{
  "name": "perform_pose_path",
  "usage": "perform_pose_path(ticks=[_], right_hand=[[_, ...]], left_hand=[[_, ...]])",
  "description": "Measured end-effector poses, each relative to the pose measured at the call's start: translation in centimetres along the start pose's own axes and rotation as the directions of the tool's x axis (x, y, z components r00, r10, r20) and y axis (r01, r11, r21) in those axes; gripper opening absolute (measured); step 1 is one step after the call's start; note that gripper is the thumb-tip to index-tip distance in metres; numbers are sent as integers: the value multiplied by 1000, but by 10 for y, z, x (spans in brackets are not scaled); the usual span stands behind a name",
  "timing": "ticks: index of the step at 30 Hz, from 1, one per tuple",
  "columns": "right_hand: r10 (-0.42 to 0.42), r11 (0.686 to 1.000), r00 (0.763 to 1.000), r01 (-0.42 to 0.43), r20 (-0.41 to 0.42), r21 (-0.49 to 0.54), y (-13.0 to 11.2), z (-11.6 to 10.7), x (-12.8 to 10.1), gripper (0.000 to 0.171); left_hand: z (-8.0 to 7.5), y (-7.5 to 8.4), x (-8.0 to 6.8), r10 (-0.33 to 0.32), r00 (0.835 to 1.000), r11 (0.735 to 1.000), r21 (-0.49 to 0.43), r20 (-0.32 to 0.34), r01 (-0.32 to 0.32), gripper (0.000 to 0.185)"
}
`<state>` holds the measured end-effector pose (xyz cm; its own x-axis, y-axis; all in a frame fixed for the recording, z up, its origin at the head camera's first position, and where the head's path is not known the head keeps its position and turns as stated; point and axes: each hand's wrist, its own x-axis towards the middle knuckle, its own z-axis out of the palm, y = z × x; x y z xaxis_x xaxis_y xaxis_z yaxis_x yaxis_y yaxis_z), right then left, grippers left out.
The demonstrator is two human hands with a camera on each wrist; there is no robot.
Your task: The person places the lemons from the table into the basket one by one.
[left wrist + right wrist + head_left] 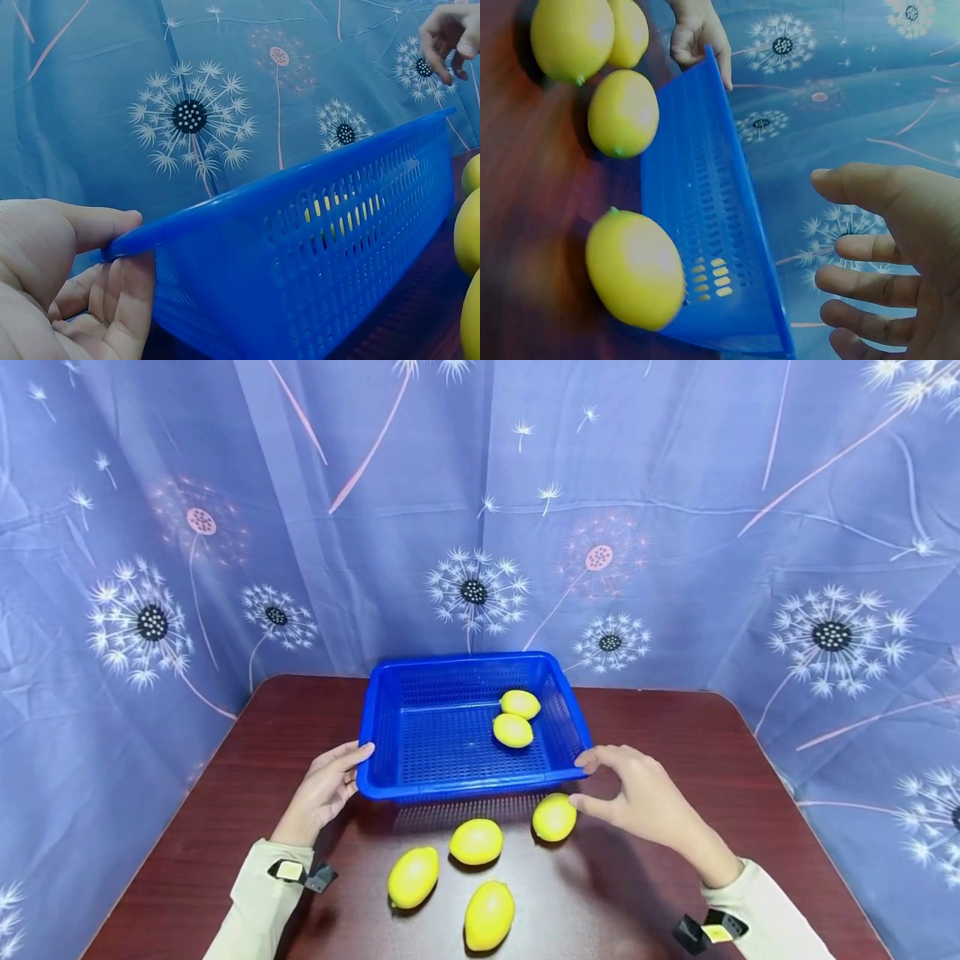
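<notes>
Four lemons (487,913) lie loose nearest me. I see left hand (322,793) pinching blue basket (390,790) corner, right hand (645,800) spread beside rim; lopsided lift may spill two lemons inside (513,730).

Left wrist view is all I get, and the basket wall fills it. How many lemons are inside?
Observer: Two lemons are inside, toward the right side of the basket.
Operator: Any outside?
Observer: Four lemons lie on the table, in front of the basket's near wall.
Operator: Right hand?
Observer: The right hand is open and holds nothing. One fingertip is at the basket's near right corner.
</notes>
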<state>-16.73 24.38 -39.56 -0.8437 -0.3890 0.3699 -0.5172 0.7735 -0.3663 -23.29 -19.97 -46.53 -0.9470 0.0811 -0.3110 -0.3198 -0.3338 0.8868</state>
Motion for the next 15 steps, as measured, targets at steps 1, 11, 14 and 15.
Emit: perform_pose_path(ticks=[1, 11, 14, 15], right_hand=[[2, 1000, 1000, -2, 0, -3, -2, 2, -4, 42], [45, 999, 996, -47, 80, 14, -5, 29, -28, 46], [49, 998, 995, -52, 87, 36, -3, 37, -33, 50], [48, 998, 995, -52, 83, 40, -2, 40, -34, 51]], left_hand=[[0, 0, 0, 1, 1000, 1000, 0, 6, -1, 6], [0, -1, 1, 5, 1000, 1000, -4, 11, -5, 4], [0, -2, 0, 7, 1000, 1000, 2, -1, -7, 3], [0, -2, 0, 9, 1000, 1000, 3, -4, -9, 3]])
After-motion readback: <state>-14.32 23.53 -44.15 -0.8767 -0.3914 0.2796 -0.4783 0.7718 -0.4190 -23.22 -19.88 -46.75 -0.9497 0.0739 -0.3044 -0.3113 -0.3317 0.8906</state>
